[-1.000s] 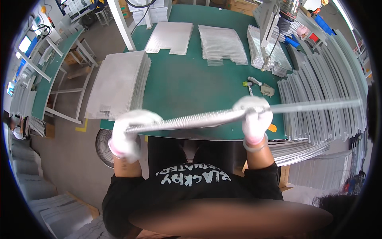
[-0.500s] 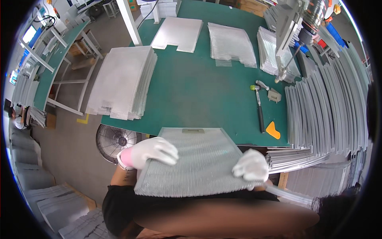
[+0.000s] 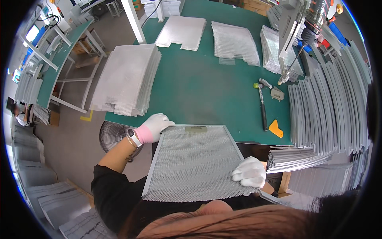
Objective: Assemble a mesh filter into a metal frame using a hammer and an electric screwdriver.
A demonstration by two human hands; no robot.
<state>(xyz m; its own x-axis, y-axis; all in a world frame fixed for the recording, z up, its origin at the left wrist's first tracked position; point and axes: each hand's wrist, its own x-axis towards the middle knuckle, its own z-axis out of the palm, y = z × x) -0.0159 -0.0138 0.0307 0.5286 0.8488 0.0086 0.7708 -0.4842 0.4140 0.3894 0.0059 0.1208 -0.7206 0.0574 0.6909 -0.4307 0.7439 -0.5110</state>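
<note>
A grey metal mesh filter panel (image 3: 195,163) is tilted between my body and the table's near edge. Metal frame strips run along its far, left and right sides, and a small latch plate (image 3: 196,129) sits on the far strip. Bare mesh shows at the near edge. Gloved in white, my left hand (image 3: 157,124) grips the panel's far left corner. My right hand (image 3: 250,172), also gloved, is closed over the right side, its thumb hidden. A loose-looking frame strip (image 3: 272,198) juts out past the near right corner.
On the green table (image 3: 191,87) lie stacked mesh sheets (image 3: 123,75), a hammer (image 3: 262,109), a yellow scraper (image 3: 275,129) and a grey bracket (image 3: 277,94). A power tool (image 3: 308,36) hangs at the right, above curved frame strips (image 3: 326,107). A floor fan (image 3: 113,135) stands left.
My left hand has moved from the mesh's left part to the far left corner. The left frame strip now shows plainly along the mesh. My right hand stays nearly where it was.
</note>
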